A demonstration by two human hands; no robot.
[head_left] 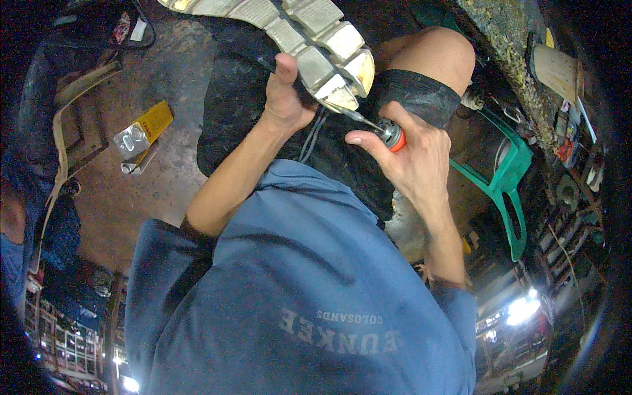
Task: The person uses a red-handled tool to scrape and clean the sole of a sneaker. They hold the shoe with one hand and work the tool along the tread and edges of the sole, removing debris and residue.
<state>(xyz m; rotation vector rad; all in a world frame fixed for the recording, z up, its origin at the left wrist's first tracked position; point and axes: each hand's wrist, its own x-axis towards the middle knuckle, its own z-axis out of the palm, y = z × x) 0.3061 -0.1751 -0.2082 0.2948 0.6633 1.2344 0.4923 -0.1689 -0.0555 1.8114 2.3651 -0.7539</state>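
Observation:
My left hand (286, 99) grips a pale, segmented shoe sole (309, 46) at the top of the view, thumb up along its side and the other fingers hidden beneath it. My right hand (415, 148) is closed round a small cylindrical power tool (392, 135) with a grey head and orange ring. The tool's thin metal bit (361, 120) points up-left to the lower tip of the sole, where it appears to meet the edge; exact contact is unclear. Dark cloth (230, 99) lies under the sole, across my lap.
Yellow-and-silver cans (148, 125) are on the floor (158, 197) at left. A green plastic chair or frame (517, 171) is at right, beside a worn ledge (507, 52) with clutter. Another person's limb (12, 210) shows at the left edge. Bright lamps glow low in the view.

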